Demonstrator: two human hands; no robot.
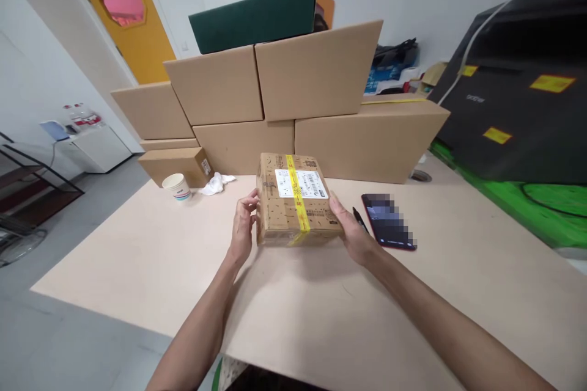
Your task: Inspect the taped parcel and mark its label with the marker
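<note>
A white-walled room contains a wide, pale beige tabletop (151, 269) that fills the lower half of the view. To the right, a large black sloping panel with yellow labels (518, 104) rises above a bright green surface (518, 201). Along the far edge of the table stands a wall of plain brown cardboard cartons (316, 73), stacked two high, with a dark green board (254, 15) resting on top. An orange door panel with a pink hexagonal window (123, 3) is visible behind the stack on the left.

At the centre of the table sits a small brown cardboard parcel bound with a yellow tape strip and bearing a white shipping label (296, 198). It is gripped from both sides. The left hand (243, 226) is pressed flat against the left wall of the parcel, fingers straight and together. The right hand (353, 232) clasps the right wall, thumb along the upper edge. The near edge appears slightly raised off the table, though the angle makes this uncertain.

Just right of the right hand lies a dark smartphone with a red edge (389, 223), with a black pen (360, 219) beside it. To the left of the parcel lie a crumpled white tissue (216, 183) and a white paper cup (177, 186).
</note>
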